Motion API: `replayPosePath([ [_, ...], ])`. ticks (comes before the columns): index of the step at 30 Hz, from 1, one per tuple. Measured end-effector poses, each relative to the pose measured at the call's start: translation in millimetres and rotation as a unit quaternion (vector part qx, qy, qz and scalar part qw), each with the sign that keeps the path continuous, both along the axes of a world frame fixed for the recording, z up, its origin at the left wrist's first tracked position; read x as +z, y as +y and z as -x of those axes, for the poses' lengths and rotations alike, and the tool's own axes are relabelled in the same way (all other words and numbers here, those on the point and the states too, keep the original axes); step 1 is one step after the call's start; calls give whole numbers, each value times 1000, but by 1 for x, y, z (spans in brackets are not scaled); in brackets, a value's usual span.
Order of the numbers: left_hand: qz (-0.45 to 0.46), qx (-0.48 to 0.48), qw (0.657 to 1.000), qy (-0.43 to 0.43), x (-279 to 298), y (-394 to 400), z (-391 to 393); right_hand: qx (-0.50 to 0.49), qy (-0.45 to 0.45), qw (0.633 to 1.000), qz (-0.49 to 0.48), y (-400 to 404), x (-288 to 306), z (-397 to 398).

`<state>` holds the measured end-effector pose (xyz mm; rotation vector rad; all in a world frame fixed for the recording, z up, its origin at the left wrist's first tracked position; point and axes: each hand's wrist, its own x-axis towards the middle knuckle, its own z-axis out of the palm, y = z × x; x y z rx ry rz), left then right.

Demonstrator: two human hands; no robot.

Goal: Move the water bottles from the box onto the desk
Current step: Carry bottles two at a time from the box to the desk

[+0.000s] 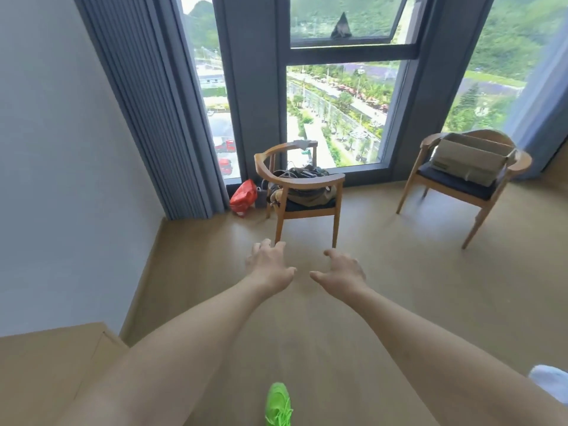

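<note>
Both arms extend forward over the wooden floor. The left hand and right hand sit side by side near centre frame, apart from each other, fingers loosely spread and holding nothing. The cardboard box rests on the seat of a wooden armchair at 2 o'clock, well apart from both hands (its contents are not visible). A second chair at 12 o'clock carries a dark bag. A red bag lies on the floor at 11 o'clock. A green shoe shows at 6 o'clock.
</note>
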<state>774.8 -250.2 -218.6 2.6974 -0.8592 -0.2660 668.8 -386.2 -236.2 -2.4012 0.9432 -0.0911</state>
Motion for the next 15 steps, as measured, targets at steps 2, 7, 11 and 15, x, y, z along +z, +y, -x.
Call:
replayPosePath([
  [2, 4, -33, 999, -1, 0, -43, -24, -35, 4, 999, 9, -35, 2, -13],
  [7, 25, -94, 995, 9, 15, -150, -84, -125, 17, 992, 24, -122, 19, -49],
  [11, 31, -156, 987, 20, 26, -227, -118, -184, 19, 982, 36, -182, 33, -75],
  [15, 18, -209, 978, 17, 25, -295, -134, -217, 37, 975, 31, -230, 30, -88],
])
